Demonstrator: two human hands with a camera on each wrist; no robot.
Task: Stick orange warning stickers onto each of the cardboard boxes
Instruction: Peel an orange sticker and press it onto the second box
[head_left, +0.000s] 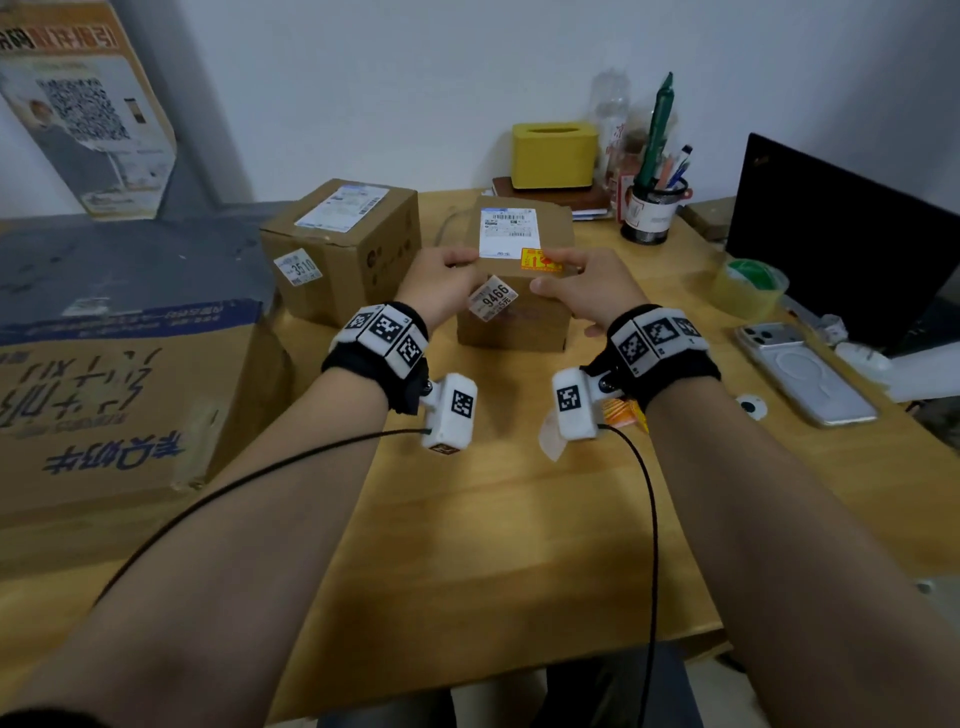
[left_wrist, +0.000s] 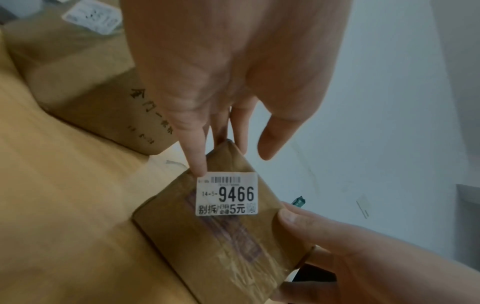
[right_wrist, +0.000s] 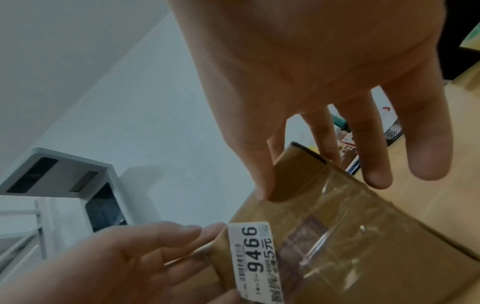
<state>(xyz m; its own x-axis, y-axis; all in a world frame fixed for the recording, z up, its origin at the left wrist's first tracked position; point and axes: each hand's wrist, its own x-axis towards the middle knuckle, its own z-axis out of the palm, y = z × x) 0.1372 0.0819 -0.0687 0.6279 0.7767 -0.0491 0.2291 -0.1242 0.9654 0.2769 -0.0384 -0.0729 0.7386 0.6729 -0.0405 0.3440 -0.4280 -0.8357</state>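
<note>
The box (head_left: 511, 330) stands mid-frame on the worktop (head_left: 467, 519), with the orange sticker (head_left: 541, 260) at its top front edge. Left hand (head_left: 441, 288) — fingers straight, touching the top left corner. Right hand (head_left: 587, 296) — fingers flat beside the sticker, thumb on the front face. A strip of worktop separates it from the second box (head_left: 358, 260), upper left.

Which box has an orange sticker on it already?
The box tagged 9466: orange sticker on its top. The 3510 box and the large box show none.
</note>
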